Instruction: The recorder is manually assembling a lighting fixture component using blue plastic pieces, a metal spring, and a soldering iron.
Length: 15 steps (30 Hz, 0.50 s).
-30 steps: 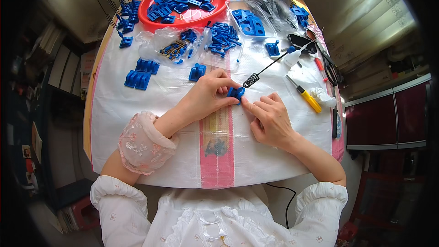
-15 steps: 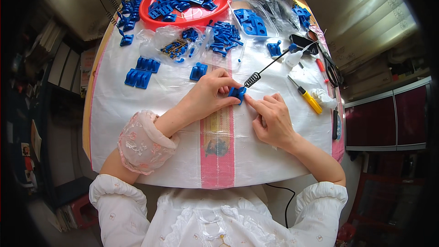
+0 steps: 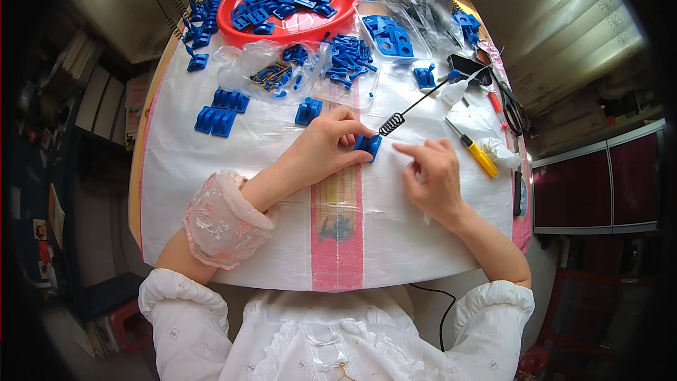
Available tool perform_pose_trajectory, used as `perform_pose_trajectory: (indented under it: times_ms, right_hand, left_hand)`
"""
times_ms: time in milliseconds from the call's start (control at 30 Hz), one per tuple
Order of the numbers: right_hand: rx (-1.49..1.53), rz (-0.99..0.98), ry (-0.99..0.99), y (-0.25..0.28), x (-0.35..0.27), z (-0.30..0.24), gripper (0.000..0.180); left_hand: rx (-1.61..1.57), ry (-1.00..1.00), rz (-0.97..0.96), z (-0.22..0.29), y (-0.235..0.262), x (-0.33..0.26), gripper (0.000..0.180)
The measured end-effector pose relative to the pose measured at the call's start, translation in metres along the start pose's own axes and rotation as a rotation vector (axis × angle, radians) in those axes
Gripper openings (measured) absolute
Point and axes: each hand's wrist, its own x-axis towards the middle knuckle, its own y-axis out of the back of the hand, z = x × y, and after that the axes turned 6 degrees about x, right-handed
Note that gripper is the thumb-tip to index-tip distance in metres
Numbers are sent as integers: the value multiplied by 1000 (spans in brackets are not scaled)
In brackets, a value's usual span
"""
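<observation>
My left hand [image 3: 324,147] pinches a small blue plastic part [image 3: 368,144] against the white plastic-covered table [image 3: 211,204]. A black wire with a coiled spring end [image 3: 392,122] rises from that part toward the upper right. My right hand [image 3: 431,176] rests on the sheet just right of the part, index finger pointing at it, holding nothing.
A red round tray [image 3: 233,25] of blue parts sits at the back, with clear bags and a clear box [image 3: 391,32] of blue pieces near it. Blue parts [image 3: 220,109] lie at left. A yellow-handled screwdriver [image 3: 474,148], scissors [image 3: 509,102] and a white bottle lie at right.
My right hand has drawn back slightly to the right, away from the blue part. My left hand still holds the part in the same place.
</observation>
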Motion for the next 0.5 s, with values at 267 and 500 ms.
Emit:
perform_pose_trajectory:
  times_ms: [267, 500]
  right_hand:
    - [-156, 120, -46, 28, 13, 5, 21]
    - [-314, 353, -496, 114, 22, 44, 18]
  left_hand:
    - [-9, 5, -9, 1, -1, 2, 32]
    - [16, 6, -9, -1, 1, 0, 32]
